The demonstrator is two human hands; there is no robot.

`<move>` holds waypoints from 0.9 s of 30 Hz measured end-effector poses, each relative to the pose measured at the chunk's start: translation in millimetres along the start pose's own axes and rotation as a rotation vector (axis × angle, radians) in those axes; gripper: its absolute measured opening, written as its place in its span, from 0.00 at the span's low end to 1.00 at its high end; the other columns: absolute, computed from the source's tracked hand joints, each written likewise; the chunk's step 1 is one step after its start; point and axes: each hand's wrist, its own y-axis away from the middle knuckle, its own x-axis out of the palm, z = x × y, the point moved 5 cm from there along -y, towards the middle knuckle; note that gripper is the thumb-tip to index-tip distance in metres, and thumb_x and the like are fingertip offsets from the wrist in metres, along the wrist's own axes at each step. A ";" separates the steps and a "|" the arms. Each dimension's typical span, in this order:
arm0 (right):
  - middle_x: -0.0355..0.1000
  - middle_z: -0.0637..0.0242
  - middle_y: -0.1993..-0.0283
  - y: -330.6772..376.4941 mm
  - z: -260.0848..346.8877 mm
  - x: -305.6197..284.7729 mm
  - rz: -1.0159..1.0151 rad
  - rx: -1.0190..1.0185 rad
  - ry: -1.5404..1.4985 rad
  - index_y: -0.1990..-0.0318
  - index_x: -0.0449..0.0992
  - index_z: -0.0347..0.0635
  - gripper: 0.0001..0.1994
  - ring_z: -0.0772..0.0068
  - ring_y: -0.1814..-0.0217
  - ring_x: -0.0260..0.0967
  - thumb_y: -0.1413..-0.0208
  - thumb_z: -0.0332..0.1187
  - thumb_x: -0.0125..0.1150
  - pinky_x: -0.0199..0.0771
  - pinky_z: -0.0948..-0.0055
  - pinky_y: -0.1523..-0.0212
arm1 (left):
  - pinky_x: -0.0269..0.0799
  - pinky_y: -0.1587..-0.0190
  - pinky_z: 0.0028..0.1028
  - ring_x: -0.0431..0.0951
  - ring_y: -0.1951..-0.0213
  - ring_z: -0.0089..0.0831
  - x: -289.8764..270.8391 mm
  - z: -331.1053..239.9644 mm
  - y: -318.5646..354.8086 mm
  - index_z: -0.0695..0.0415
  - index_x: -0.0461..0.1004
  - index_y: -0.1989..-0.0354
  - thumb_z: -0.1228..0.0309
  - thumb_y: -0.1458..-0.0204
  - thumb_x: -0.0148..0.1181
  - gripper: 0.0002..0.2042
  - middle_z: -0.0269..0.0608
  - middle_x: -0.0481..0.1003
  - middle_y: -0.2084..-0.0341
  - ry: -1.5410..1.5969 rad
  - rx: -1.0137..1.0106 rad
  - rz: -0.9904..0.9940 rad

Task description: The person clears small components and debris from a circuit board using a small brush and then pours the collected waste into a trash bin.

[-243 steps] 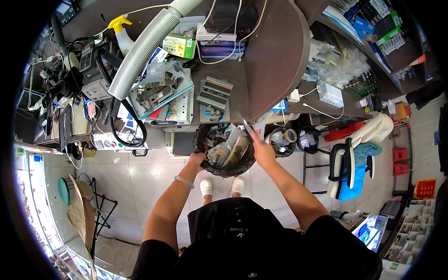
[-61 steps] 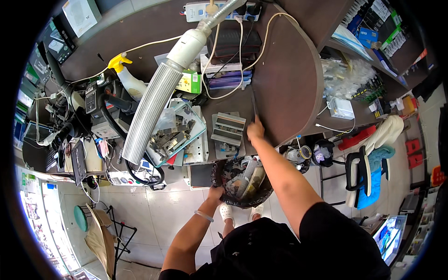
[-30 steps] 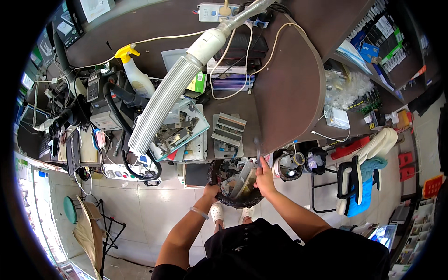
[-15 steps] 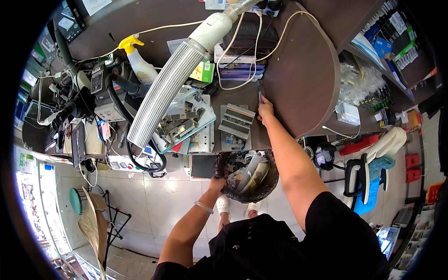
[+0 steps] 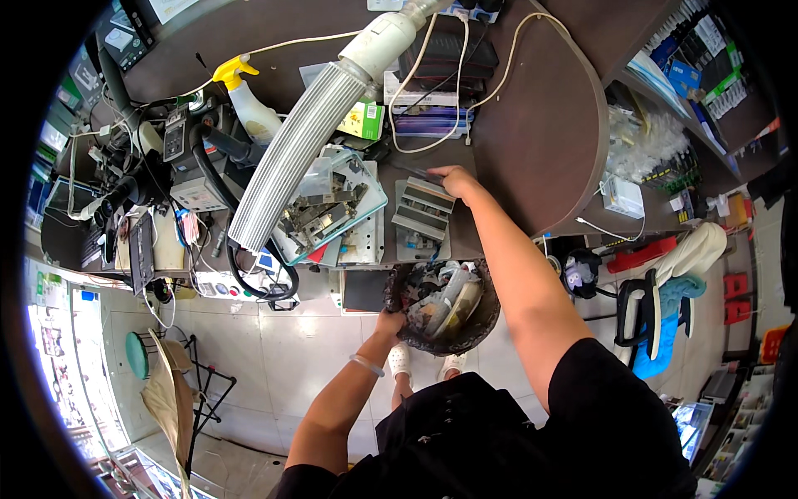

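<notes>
My left hand is closed on the left rim of a round waste bin. The bin has a dark lining and is filled with crumpled wrappers and scraps; it hangs just below the desk's front edge. My right hand reaches onto the desk, closed on a thin dark, stick-like tool that points left; its exact kind is not clear. Directly below that hand sits a grey metal block with slots, resting on a small plate. Left of it, a pale blue-edged tray holds several small metal parts.
A ribbed metal duct slants over the desk. Behind stand a spray bottle with a yellow head and a stack of flat boxes crossed by a white cable. A curved brown panel rises on the right. A chair stands at right.
My right hand has moved slightly left, and the thin tool has swung from pointing away to pointing left. My left hand still grips the waste bin, which has shifted slightly upward and right.
</notes>
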 end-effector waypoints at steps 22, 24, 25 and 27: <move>0.66 0.48 0.51 58.7 -36.6 -8.3 -0.607 0.165 -0.037 0.43 0.60 0.44 0.23 0.51 0.48 0.62 0.50 0.25 0.43 0.61 0.64 0.49 | 0.72 0.74 0.44 0.72 0.74 0.45 -2.0 0.8 -4.1 0.62 0.65 0.60 0.89 0.68 0.43 0.21 0.47 0.67 0.75 -0.018 -0.061 -0.025; 0.66 0.47 0.53 43.5 -42.4 -12.6 -0.567 0.227 0.033 0.43 0.60 0.44 0.24 0.48 0.49 0.62 0.51 0.26 0.43 0.62 0.61 0.49 | 0.72 0.74 0.44 0.71 0.75 0.45 3.1 -0.6 0.3 0.62 0.65 0.60 0.88 0.68 0.43 0.21 0.47 0.67 0.75 0.026 -0.052 -0.002; 0.66 0.46 0.53 45.7 -34.1 -9.8 -0.528 0.282 0.066 0.43 0.60 0.44 0.24 0.47 0.49 0.62 0.52 0.26 0.43 0.62 0.60 0.49 | 0.72 0.74 0.44 0.71 0.76 0.45 2.9 -2.9 4.5 0.62 0.65 0.61 0.88 0.68 0.43 0.20 0.47 0.67 0.75 0.054 -0.047 0.001; 0.67 0.43 0.56 59.7 -29.6 -9.0 -0.479 0.288 0.164 0.42 0.58 0.45 0.25 0.43 0.52 0.63 0.53 0.27 0.42 0.62 0.56 0.51 | 0.72 0.75 0.44 0.71 0.76 0.45 11.8 -14.9 21.9 0.62 0.65 0.61 0.88 0.68 0.43 0.20 0.47 0.67 0.75 0.038 -0.062 -0.027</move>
